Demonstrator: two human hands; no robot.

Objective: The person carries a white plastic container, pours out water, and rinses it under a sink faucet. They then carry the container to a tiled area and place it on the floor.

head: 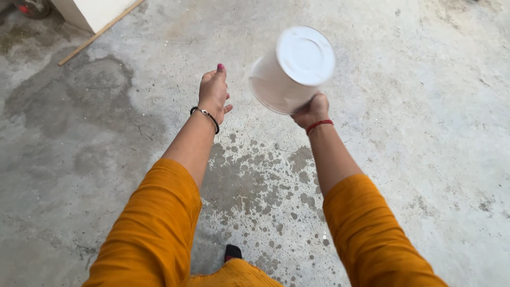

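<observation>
— What has my right hand [312, 110] got?
— It's clenched around a white round plastic tub [291, 70], tipped sideways above the wet-spotted grey concrete floor [425, 106].
— And my left hand [214, 91]?
— Loosely curled, holding nothing, just beside the tub.

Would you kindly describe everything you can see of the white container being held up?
The white container is a round, plastic-looking tub, tipped on its side so its flat circular base faces the camera. It looks slightly blurred. The right hand grips it from below at the lower edge; nothing else touches it. It is held in the air above the concrete floor, apart from the left hand.
</observation>
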